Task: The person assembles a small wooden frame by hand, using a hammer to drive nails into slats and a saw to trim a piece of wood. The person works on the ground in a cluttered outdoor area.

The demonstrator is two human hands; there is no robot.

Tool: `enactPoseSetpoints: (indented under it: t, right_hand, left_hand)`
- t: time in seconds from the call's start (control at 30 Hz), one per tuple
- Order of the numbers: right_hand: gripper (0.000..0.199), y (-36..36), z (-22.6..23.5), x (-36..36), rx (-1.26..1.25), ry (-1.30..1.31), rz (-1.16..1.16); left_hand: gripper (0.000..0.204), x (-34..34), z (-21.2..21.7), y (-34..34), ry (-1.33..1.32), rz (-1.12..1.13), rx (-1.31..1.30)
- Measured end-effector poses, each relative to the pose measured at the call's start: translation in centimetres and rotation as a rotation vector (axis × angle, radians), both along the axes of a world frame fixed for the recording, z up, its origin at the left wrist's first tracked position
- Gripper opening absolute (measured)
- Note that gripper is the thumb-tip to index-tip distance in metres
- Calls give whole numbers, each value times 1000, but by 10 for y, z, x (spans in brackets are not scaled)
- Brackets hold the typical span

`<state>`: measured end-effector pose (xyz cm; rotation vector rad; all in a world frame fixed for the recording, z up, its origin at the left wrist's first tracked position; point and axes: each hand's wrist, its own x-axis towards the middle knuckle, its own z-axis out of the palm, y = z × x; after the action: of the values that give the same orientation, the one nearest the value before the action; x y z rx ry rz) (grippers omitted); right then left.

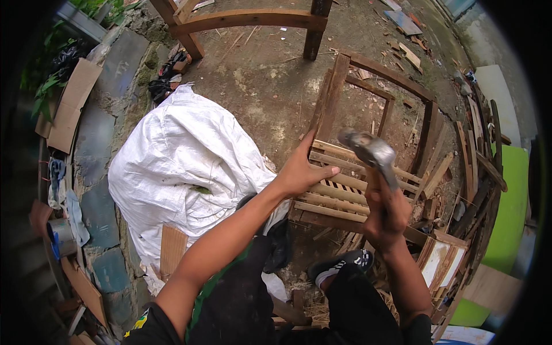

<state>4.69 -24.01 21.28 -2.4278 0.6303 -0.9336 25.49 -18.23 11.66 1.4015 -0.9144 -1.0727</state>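
A claw hammer (368, 150) with a metal head and a wooden handle is in my right hand (386, 215), its fingers wrapped round the handle. The head hangs over the slats and is slightly blurred. Below it is a wooden chair (424, 129), its dark open frame reaching away from me. Pale wooden slats (339, 194) lie across its near part with gaps between them. My left hand (302, 172) grips the chair's left side, thumb stretched over the slats. Some of its fingertips are hidden behind the frame.
A white woven sack (184, 149) lies bulging to my left. Another wooden frame (250, 20) stands at the far side. Scrap boards (480, 155) and a green panel (506, 213) line the right; a stone wall (95, 138) runs along the left. Wood bits litter the ground.
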Motion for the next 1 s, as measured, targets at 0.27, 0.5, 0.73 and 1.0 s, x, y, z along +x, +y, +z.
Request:
enactPoseSetpoints:
  t: [0.27, 0.5, 0.73, 1.0]
  right_hand:
    - [39, 16, -17, -5, 208, 118, -19]
    - [42, 26, -31, -8, 88, 46, -38]
    - [71, 24, -24, 12, -76, 24, -76]
    - [69, 29, -24, 19, 138, -112, -145]
  left_hand:
    - [98, -8, -9, 19, 290, -80, -3]
    - [81, -18, -5, 14, 247, 72, -135]
    - [85, -13, -16, 6, 84, 63, -199]
    - [87, -13, -15, 5, 194, 97, -203]
